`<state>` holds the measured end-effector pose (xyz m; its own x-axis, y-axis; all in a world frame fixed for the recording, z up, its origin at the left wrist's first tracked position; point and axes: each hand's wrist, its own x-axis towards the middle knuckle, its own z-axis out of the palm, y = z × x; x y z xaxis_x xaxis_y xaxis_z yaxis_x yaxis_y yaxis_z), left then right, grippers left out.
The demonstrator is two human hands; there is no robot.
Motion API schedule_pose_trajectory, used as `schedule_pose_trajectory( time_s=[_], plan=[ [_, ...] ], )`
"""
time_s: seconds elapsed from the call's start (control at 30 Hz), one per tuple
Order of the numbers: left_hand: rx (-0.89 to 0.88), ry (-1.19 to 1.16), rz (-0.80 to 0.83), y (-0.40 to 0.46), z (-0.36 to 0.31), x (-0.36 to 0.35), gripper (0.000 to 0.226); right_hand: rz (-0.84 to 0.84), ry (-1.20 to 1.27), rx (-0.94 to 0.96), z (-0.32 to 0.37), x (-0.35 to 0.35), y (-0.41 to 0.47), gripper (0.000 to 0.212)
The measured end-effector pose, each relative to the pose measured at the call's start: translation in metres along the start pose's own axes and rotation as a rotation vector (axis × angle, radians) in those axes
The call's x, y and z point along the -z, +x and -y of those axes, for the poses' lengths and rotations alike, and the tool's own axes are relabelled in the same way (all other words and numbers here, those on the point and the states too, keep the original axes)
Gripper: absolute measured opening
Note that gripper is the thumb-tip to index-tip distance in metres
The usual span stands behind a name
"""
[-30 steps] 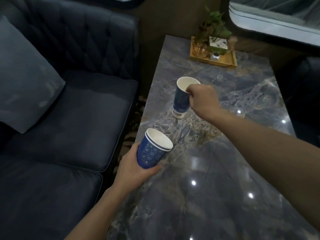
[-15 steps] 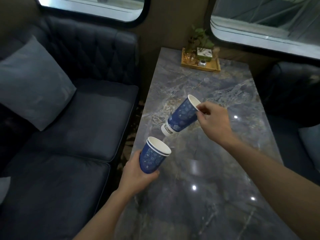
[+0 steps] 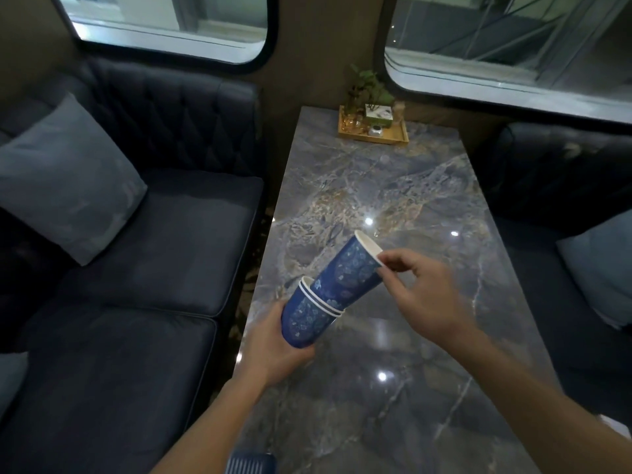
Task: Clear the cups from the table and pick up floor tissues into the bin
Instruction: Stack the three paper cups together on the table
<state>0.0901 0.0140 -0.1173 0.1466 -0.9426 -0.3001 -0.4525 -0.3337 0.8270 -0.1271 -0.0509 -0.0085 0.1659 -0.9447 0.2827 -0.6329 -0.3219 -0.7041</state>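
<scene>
My left hand [image 3: 273,350] grips a stack of nested blue paper cups [image 3: 307,319] with white rims, held tilted over the left edge of the marble table [image 3: 393,388]. Another blue paper cup [image 3: 349,271] sits with its base partly inside that stack, leaning up to the right. My right hand [image 3: 420,292] pinches this cup's white rim between thumb and fingers. No tissues or bin can be made out.
A wooden tray [image 3: 374,135] with a small plant and little items stands at the table's far end. A dark sofa [image 3: 136,268] with a grey cushion [image 3: 65,179] runs along the left; another dark seat [image 3: 564,234] is on the right. A blue ribbed object [image 3: 251,461] pokes in at the bottom.
My right hand lifted the cup off the table, tilted it and brought it down to the left into the stack in my left hand. The camera view tilted upward.
</scene>
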Motion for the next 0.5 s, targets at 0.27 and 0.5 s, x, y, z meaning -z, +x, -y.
schedule_pose_trajectory(
  time_s=[0.27,0.5],
  plan=[
    [-0.062,0.032,0.093,-0.009,-0.012,-0.012,0.065,0.122,0.082,-0.053,-0.006,-0.013,-0.033,0.012],
    [-0.079,0.002,0.188,-0.018,-0.008,-0.024,0.068,0.141,0.227,-0.196,-0.016,-0.023,-0.069,0.01]
  ],
)
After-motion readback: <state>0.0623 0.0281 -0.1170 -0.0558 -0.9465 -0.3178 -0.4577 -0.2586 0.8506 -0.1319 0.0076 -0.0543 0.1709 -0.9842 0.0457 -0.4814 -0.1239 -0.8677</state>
